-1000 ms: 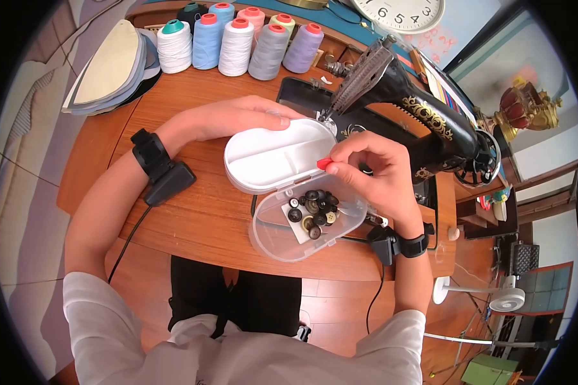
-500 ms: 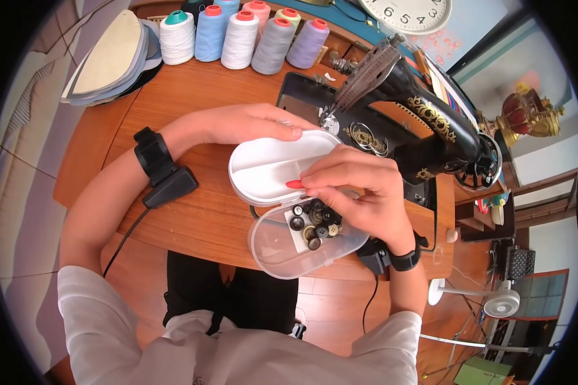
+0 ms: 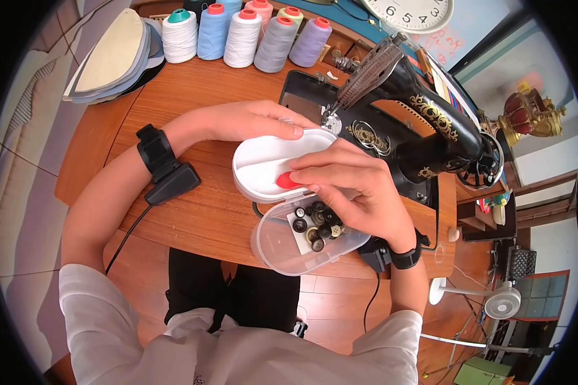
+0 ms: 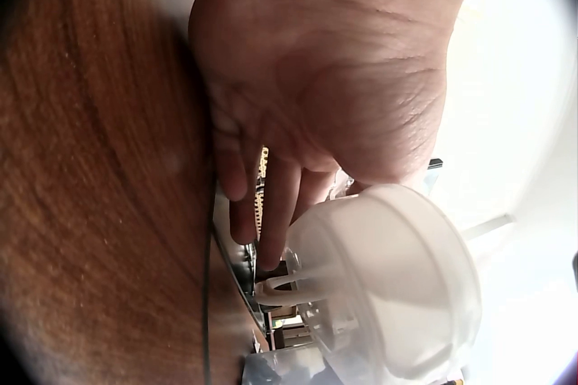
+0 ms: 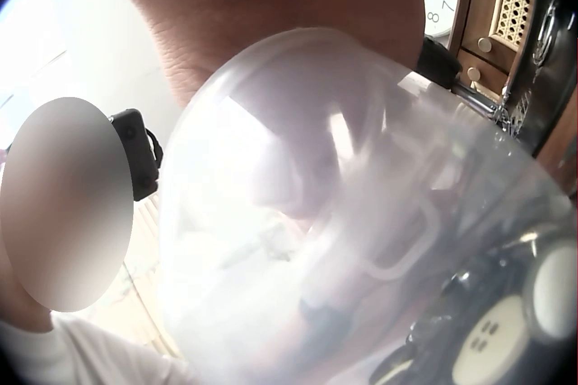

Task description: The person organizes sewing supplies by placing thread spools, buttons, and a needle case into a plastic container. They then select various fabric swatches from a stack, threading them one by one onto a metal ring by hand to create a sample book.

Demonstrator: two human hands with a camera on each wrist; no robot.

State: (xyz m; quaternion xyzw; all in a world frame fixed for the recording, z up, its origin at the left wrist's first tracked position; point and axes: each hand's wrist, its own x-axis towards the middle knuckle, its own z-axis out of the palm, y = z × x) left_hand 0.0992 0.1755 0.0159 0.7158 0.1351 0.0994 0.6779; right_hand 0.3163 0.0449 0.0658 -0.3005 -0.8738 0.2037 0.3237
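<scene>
My left hand (image 3: 263, 124) holds a white plastic case (image 3: 250, 187) by its far rim, thumb over the edge; in the left wrist view the fingers (image 4: 283, 195) reach behind the case (image 4: 397, 286). A red oval piece (image 3: 285, 181) lies in the case's divided white half. Fingertips of my right hand (image 3: 356, 189) touch its right end, and the thumb stands slightly apart from it. Under that hand is the hinged clear half (image 3: 276, 253), with several dark and pale buttons (image 3: 318, 224) and a white card. The right wrist view shows a cream button (image 5: 488, 340) through clear plastic.
A black sewing machine (image 3: 424, 115) stands right of the case on the wooden table (image 3: 167, 212). Several thread cones (image 3: 243, 38) line the back. Stacked fabric pieces (image 3: 112, 58) lie at the far left, and a clock (image 3: 411, 14) sits behind.
My right hand has moved left and down into the white half with the red piece. The piece has turned from edge-on to flat, and the thumb has come away. The left hand keeps its hold.
</scene>
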